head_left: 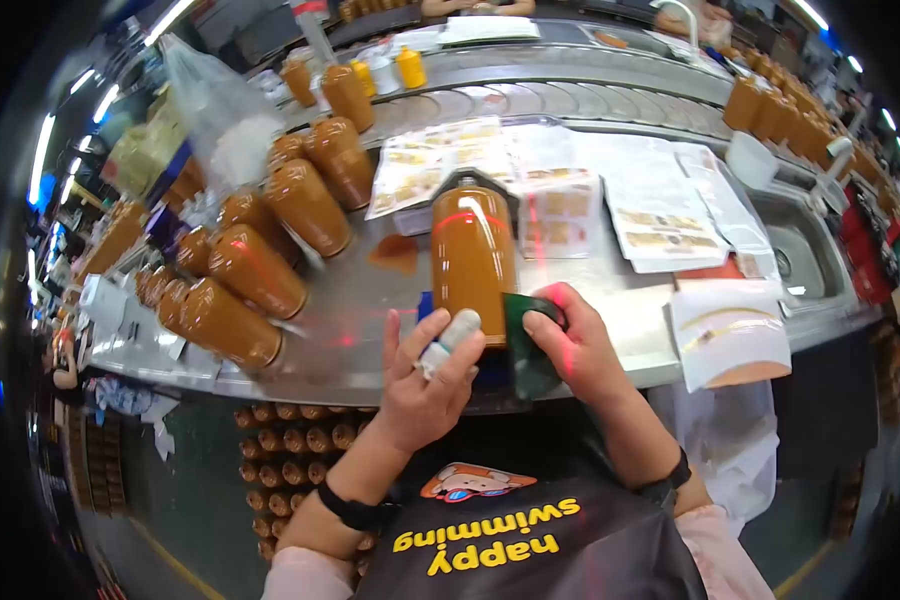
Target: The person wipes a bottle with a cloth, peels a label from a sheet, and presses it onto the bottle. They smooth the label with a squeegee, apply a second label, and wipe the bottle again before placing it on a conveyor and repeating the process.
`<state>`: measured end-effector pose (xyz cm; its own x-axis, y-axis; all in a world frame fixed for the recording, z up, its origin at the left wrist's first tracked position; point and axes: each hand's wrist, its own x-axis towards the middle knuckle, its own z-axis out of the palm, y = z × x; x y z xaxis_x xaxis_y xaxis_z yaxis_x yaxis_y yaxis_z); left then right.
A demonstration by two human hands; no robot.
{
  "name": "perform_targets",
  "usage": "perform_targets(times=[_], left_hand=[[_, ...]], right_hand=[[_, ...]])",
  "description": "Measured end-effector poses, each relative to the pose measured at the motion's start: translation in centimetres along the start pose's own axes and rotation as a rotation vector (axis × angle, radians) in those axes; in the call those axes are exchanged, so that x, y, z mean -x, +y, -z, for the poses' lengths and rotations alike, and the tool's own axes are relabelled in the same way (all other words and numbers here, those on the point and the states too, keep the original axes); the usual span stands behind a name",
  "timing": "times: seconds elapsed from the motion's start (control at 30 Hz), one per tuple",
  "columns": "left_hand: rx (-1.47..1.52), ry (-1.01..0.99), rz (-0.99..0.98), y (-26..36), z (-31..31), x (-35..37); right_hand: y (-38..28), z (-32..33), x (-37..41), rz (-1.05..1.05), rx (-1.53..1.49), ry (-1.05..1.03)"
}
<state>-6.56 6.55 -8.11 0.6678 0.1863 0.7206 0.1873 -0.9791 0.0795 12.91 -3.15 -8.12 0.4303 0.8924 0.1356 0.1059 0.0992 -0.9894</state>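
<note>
A glossy brown bottle (473,255) lies in a holder at the front edge of the metal table, its neck pointing away from me and a red laser line crossing it. My left hand (425,385) is at the bottle's lower left, with white wrapping on some fingertips; its fingers are partly spread and hold nothing visible. In my right hand (578,345) a dark green flat piece (530,350) is gripped between thumb and fingers, against the bottle's lower right side.
Several brown bottles (255,270) stand at the left. Printed sheets (660,205) lie behind and to the right. A curved label sheet (730,335) hangs near the front edge, beside a sink (795,250). Yellow bottles (410,68) stand farther back. Other people's hands show across the table.
</note>
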Motion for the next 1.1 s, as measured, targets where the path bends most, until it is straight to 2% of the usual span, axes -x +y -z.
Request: perform_targets(times=[0.07, 0.1, 0.17, 0.23, 0.27, 0.3, 0.33, 0.37, 0.43, 0.47, 0.5, 0.57, 0.77, 0.8, 0.9, 1.1], left_hand=[[-0.078, -0.065, -0.149, -0.2, -0.2, -1.4], [-0.11, -0.087, -0.228, -0.3, -0.5, -2.3], [-0.104, -0.15, -0.29, 0.0, -0.5, -4.3], [-0.082, -0.205, -0.305, -0.1, -0.7, -5.2], [0.002, -0.169, -0.176, -0.5, -0.7, -5.3], [0.08, -0.138, -0.048, -0.9, -0.6, -5.1], [0.157, -0.113, 0.081, -1.3, -0.6, -4.6], [0.256, -0.079, 0.179, -1.8, -1.0, -3.8], [0.449, -0.008, 0.383, -2.5, -2.1, -1.7], [0.494, 0.002, 0.425, -2.5, -2.5, -1.0], [0.535, 0.01, 0.468, -2.6, -2.8, -0.3], [0.598, 0.031, 0.528, -2.7, -3.5, 1.1], [0.727, 0.02, 0.599, -3.3, -4.1, 3.4], [0.676, 0.05, 0.592, -3.5, -4.5, 3.8], [0.751, 0.073, 0.651, -4.1, -4.5, 5.9], [0.801, 0.137, 0.691, -4.5, -4.6, 6.5]], right_hand=[[0.7, 0.5, -0.1, -0.009, -0.158, 0.001], [-0.9, 1.5, 0.4, -0.238, -0.28, -0.022], [0.0, 3.4, 0.3, -0.042, -0.261, 0.029], [-1.2, 7.2, 0.5, 0.042, 0.067, 0.184], [-2.2, 9.7, 0.4, 0.048, 0.278, 0.235], [-0.5, 12.8, -0.3, 0.229, 0.372, 0.305], [0.0, 16.0, -1.1, 0.297, 0.506, 0.355], [0.5, 19.6, -2.0, 0.323, 0.826, 0.411], [2.6, 27.2, -4.4, 0.017, 1.117, 0.389], [5.9, 32.4, -5.6, 0.05, 1.286, 0.359], [7.4, 35.4, -7.1, -0.048, 1.474, 0.384], [7.2, 38.6, -10.2, -0.245, 1.457, 0.349], [5.8, 38.0, -20.2, -0.549, 1.55, 0.317], [5.9, 38.0, -21.0, -0.601, 1.577, 0.312], [9.1, 42.7, -20.7, -0.383, 1.734, 0.088], [7.6, 46.0, -15.7, -0.36, 1.582, 0.483]])
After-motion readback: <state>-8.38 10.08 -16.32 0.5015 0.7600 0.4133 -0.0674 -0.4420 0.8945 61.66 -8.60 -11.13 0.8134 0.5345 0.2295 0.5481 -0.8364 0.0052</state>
